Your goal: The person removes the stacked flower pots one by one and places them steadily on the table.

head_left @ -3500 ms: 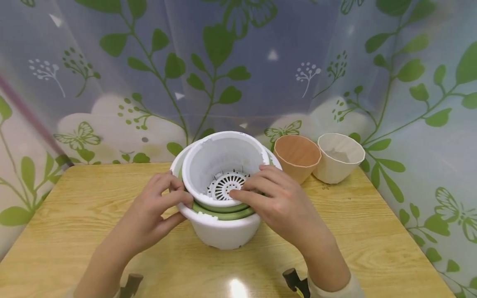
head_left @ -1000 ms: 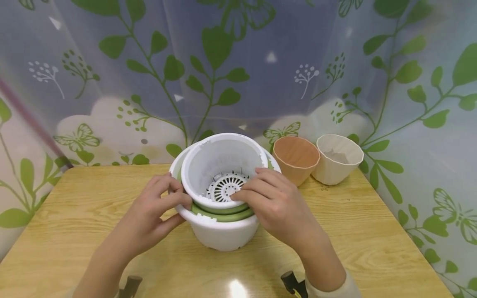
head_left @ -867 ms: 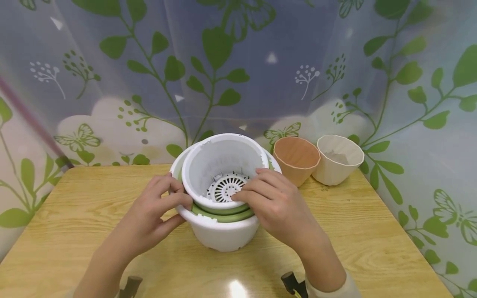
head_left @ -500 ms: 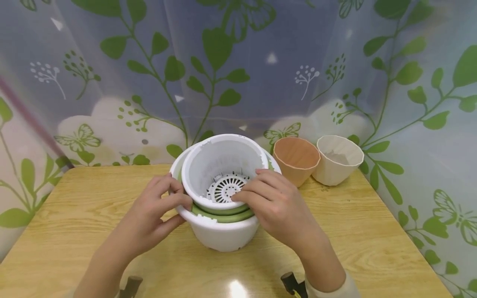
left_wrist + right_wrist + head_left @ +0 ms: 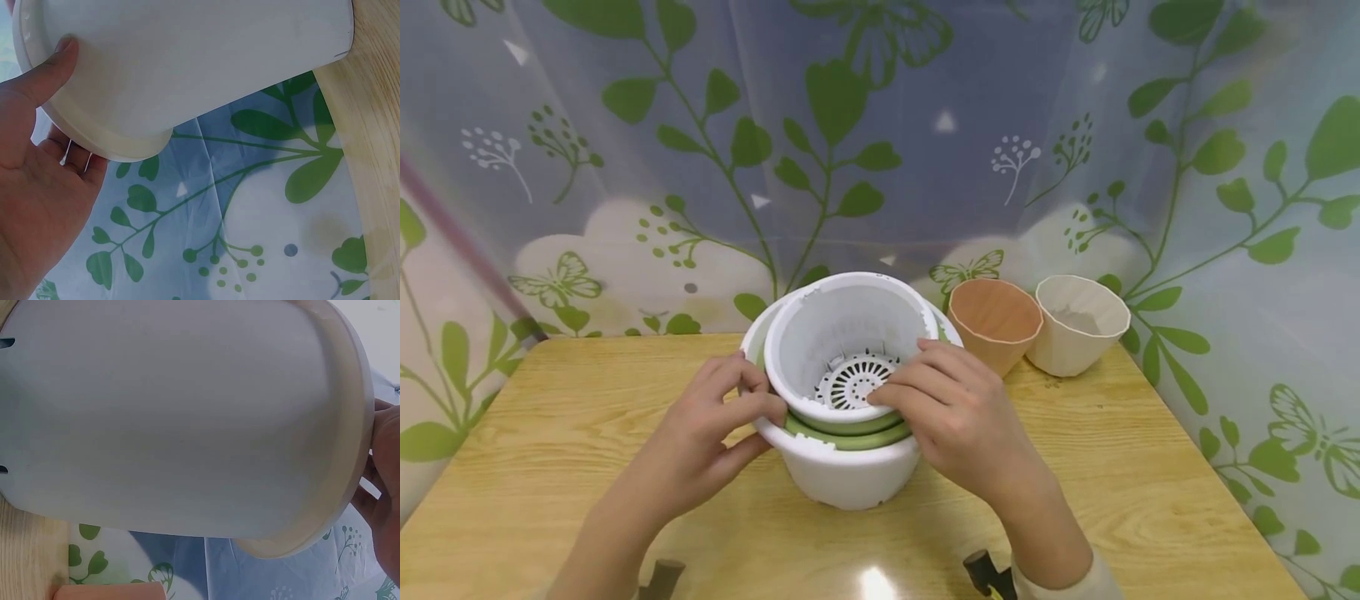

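Observation:
A stack of nested flower pots stands on the table: a large white pot outside, green rims within it, and a smaller white pot on top. Round slots pattern the disc at the bottom of the inner pot. My left hand grips the left side of the outer rim; in the left wrist view its thumb lies along the outside wall. On the right side, my right hand curls over the inner white pot's rim, its fingertips inside. Its palm hides that part of the rims.
A terracotta-coloured pot and a cream pot stand side by side at the back right. The wooden table backs onto a leaf-patterned curtain. Dark wrist-camera mounts show near the front.

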Demonstrator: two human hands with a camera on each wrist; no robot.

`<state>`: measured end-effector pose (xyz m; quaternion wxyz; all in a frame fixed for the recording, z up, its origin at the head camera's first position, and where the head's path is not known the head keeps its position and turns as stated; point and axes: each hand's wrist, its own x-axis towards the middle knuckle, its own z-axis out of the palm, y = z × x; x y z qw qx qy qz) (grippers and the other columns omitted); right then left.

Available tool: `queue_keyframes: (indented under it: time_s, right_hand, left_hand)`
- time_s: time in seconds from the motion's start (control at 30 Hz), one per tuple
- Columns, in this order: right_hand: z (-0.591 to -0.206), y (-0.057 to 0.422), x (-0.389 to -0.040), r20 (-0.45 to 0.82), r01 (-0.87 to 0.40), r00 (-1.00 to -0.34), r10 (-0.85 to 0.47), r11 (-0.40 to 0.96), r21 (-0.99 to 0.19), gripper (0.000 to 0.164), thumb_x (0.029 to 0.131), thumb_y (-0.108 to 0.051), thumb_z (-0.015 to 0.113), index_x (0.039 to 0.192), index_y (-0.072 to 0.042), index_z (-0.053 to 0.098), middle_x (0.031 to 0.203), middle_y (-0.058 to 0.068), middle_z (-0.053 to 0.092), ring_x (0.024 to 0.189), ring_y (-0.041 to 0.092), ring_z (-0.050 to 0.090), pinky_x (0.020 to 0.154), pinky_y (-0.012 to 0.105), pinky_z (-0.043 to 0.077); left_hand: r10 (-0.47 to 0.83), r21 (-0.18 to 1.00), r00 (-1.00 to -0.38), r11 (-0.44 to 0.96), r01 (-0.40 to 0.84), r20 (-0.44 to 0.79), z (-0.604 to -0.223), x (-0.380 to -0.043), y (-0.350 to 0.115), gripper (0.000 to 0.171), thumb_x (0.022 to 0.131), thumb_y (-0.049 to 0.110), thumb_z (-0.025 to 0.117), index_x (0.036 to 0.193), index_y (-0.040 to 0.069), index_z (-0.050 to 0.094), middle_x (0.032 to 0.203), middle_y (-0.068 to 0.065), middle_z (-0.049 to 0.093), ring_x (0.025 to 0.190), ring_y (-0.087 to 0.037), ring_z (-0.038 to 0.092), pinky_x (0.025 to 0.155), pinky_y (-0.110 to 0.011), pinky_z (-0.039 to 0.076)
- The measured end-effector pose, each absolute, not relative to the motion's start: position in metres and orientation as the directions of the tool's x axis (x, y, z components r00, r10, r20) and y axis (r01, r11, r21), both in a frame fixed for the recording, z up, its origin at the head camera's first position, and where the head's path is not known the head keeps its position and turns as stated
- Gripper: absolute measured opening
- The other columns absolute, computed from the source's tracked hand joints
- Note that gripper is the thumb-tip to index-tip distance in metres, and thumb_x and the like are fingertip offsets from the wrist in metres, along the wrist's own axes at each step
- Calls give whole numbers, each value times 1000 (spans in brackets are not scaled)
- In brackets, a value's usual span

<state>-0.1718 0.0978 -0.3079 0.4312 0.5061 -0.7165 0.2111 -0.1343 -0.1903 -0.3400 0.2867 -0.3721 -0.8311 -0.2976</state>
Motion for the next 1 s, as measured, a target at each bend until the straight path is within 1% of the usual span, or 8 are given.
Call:
queue_keyframes:
  time_s: [0.47, 0.7, 1.0]
  right_hand:
    - [-305, 96, -173, 861, -903, -58, -506, 395, 171, 22, 92, 1, 58, 87, -12, 75, 83, -3, 70, 79, 18, 65, 93, 44, 53]
    - [-303, 96, -174, 868, -898, -38, -496, 398, 188, 22, 91, 3, 59, 87, -11, 75, 82, -3, 70, 78, 18, 65, 93, 44, 53]
    - [-301, 94, -171, 872, -893, -16, -489, 400, 208, 21, 90, 3, 60, 87, -10, 75, 82, -2, 70, 77, 19, 65, 91, 44, 54]
  left_hand:
    - [445, 296, -576, 553, 779, 685, -340, -134, -191, 28, 96, 48, 56, 95, 23, 68, 100, 5, 50, 104, -21, 46, 92, -34, 39]
    - [445, 295, -574, 551, 781, 688, -339, -135, -191, 28, 96, 48, 56, 95, 23, 68, 100, 4, 50, 105, -22, 46, 93, -34, 39]
    - [444, 304, -588, 559, 771, 676, -340, -133, -192, 29, 96, 49, 55, 94, 23, 68, 101, 4, 51, 106, -22, 47, 93, -34, 39]
